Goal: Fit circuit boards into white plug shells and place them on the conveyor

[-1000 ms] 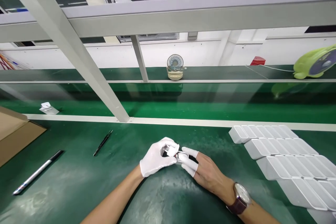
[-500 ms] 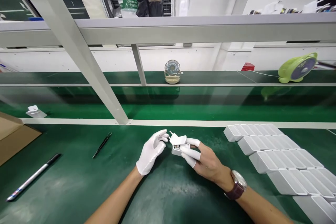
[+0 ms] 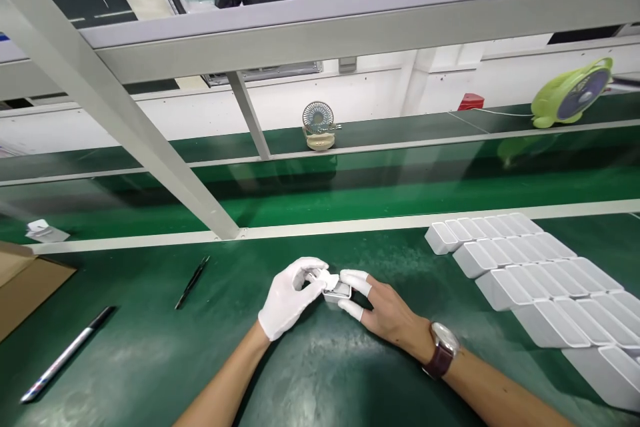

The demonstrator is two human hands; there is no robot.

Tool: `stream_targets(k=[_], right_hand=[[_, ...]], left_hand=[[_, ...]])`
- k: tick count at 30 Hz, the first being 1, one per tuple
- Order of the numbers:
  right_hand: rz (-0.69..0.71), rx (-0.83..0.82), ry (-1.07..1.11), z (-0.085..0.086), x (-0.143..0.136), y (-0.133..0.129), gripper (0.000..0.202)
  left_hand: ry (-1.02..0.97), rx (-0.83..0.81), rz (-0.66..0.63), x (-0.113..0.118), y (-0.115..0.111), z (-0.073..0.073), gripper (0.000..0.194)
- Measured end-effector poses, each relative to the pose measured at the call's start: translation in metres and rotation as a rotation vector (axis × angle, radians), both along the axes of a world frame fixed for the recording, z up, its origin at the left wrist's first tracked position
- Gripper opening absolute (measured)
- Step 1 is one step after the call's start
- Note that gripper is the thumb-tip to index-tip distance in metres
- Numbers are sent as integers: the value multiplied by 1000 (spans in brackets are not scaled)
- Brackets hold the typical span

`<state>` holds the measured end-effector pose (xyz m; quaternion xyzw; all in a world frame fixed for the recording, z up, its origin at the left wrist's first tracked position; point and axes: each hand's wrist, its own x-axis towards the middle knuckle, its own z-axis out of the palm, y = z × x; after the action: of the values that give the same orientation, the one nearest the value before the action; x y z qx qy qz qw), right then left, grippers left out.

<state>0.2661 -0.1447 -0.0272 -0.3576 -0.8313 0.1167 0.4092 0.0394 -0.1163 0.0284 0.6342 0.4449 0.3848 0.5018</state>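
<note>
Above the green tabletop at the middle, a small white plastic housing (image 3: 338, 295) shows its open top. A white plug cover (image 3: 329, 279) is tilted over the housing's left part. My left hand (image 3: 290, 299), in a white glove, pinches this cover between thumb and fingers. Around the housing's right end are the fingertips of my right hand (image 3: 387, 310), which wears white finger cots. What lies inside the housing is too small to make out.
Rows of white plastic housings (image 3: 540, 280) stand at right. A black pen (image 3: 193, 283), a silver marker (image 3: 67, 355) and a cardboard box (image 3: 35, 287) lie at left. A metal post (image 3: 150, 140) slants down to the bench's back rail. Beyond are a small fan (image 3: 319, 125) and a green fan (image 3: 570, 95).
My left hand has closed on the white plug cover, which was in my right hand's fingers. My right-hand fingers have spread to the housing's end. The view has tilted.
</note>
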Motion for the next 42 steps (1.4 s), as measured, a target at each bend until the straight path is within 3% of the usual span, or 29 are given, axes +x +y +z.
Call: stream_targets(k=[8,15,18,21,26,31,33,36,42], right_hand=[[20,-55,-96,12,-4,0,31],[34,-13,-94,5,-1,-4,41],[71,-16,-92,3,-2,-3,40],[60,42,-61,12,-2,-1,37],[-40,107,49,28,4,1,38],[22,-16,-100,8,5,-2,29],[23,-33,-123,-1,5,-3,25],[23,-29,-109,-5,6,-4,28],[-8,-107,30,1,7,-7,49]], left_hand=[[-53,-50,23,0,-1,-1,30],[-95,-88,25,3,-1,-1,30],[-174,-97,40,3,-1,-5,40],[-273,-48,64,0,2,-11,53],[-305,90,109,-4,4,-17,56],[-137,89,63,4,-3,-14,64],[-17,88,49,9,-5,-13,60],[115,67,75,15,-6,-10,38],[-50,-26,133,18,-9,-3,20]])
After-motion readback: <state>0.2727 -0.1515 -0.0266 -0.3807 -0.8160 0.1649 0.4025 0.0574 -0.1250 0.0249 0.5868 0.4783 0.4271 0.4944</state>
